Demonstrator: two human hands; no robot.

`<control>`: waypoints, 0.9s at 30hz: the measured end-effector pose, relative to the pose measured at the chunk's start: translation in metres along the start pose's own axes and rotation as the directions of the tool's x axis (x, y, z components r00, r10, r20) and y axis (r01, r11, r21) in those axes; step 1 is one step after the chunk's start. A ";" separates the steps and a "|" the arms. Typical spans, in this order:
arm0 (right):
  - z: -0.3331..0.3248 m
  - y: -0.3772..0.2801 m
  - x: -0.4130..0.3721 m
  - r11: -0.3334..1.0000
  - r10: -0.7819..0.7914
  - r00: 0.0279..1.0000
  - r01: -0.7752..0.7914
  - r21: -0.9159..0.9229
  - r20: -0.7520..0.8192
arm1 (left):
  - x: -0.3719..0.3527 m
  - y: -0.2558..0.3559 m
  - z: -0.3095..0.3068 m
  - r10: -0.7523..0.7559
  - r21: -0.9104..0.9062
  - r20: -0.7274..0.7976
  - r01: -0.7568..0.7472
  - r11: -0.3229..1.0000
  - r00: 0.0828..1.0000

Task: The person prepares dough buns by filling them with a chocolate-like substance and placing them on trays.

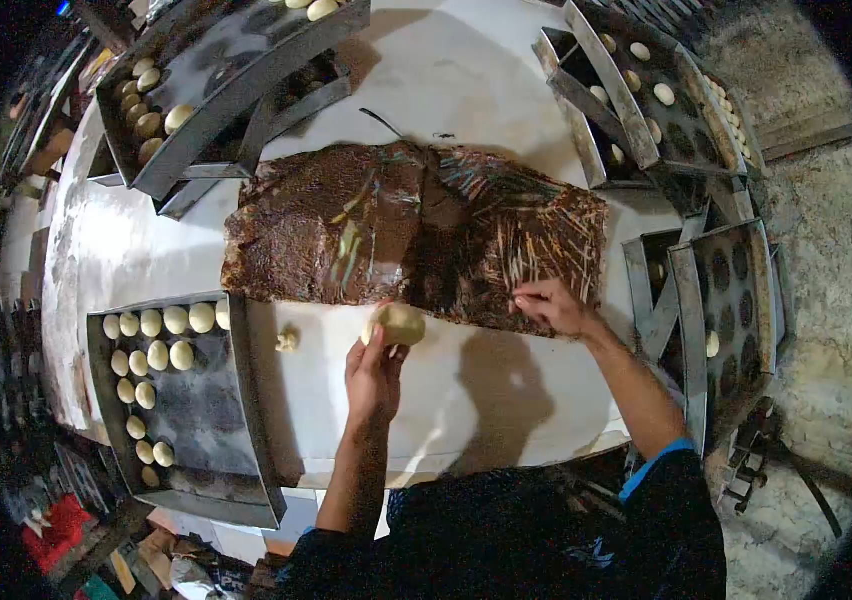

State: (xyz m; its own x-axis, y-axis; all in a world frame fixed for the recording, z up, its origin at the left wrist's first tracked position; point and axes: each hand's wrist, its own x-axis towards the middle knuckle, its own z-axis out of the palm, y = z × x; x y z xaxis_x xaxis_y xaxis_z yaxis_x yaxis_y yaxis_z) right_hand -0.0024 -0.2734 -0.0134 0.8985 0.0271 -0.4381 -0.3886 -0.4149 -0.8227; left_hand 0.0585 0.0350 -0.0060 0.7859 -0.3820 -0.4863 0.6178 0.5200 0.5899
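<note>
My left hand (374, 378) holds a flattened round of pale dough (398, 326) just in front of the near edge of a dark brown slab of filling (326, 225). The slab is spread wide over the table, glossy on its left half and scored with many light streaks on its right. Over the slab's near right edge is my right hand (554, 306), its fingers drawn together in a pinch. Whatever lies between those fingertips is too small to make out. A small scrap of dough (287, 339) lies on the table to the left of my left hand.
Nearby on the left, a metal tray (262, 420) carries rows of dough balls (176, 320). Stacked trays with dough balls stand at the far left (276, 75), far right (636, 120) and right (691, 330). The white table (486, 60) lies under everything.
</note>
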 end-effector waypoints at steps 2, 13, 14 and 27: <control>0.029 0.008 -0.021 0.987 -0.039 0.980 0.068 0.146 -0.196 | 0.005 -0.009 0.012 -0.116 -0.015 -0.021 0.116 0.993 0.993; 0.088 0.049 -0.080 0.911 -0.232 0.826 -0.001 -0.413 -0.514 | -0.009 -0.046 0.034 -0.107 -0.073 0.207 0.125 0.990 0.972; 0.087 0.051 -0.082 0.970 -0.084 0.837 -0.056 -0.237 -0.540 | -0.019 -0.045 0.037 -0.090 -0.081 0.132 0.101 0.992 0.987; 0.096 -0.104 -0.233 0.761 -0.649 0.458 0.370 -0.534 -0.607 | -0.177 -0.125 0.114 0.443 0.533 0.583 -0.732 0.424 0.681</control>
State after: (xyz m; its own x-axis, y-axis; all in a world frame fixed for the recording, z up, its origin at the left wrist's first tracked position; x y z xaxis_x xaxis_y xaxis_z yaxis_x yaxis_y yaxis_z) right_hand -0.1910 -0.1498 0.1394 0.7880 -0.2707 0.5530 0.1455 -0.7908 -0.5945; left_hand -0.1543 -0.0493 0.0795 0.8250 -0.4750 0.3060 -0.2985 0.0933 0.9498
